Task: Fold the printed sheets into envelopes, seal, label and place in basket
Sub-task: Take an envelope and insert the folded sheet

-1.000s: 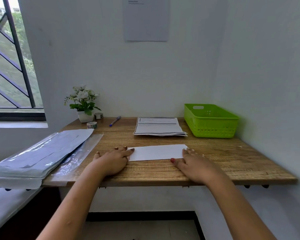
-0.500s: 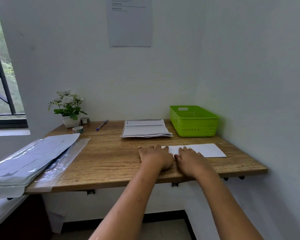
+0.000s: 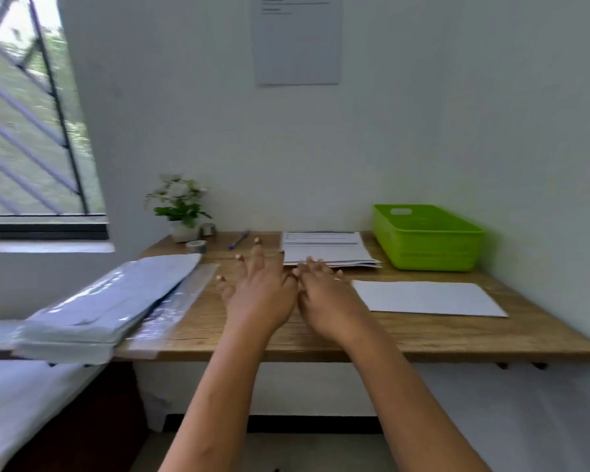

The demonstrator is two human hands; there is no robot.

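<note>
Left hand (image 3: 259, 287): fingers straight and spread, over the wooden desk (image 3: 423, 335), holding nothing.
Right hand (image 3: 324, 294): fingers extended, empty, just beside the left hand.
Task's thing: the stack of printed sheets (image 3: 327, 250) lay flat at the back of the desk, straight ahead of both hands.
Key relation: the right hand was nearer, its fingertips at the stack's near left corner; contact could not be told. Print lines ran left to right.
Folded sheet (image 3: 426, 298): blank side up, right of the right hand, long axis along the desk front.
Green basket (image 3: 426, 236): back right, just beside the stack.
Envelope pack (image 3: 109, 301): in clear wrap, left end, overhanging.
Pen (image 3: 239, 239), tape roll (image 3: 196, 246): back left.
Writing: dark header bars on the top sheet, text too small to read; wall notice (image 3: 297, 39) blurred. No brands seen.
Judgement: next sheet about to be taken.
</note>
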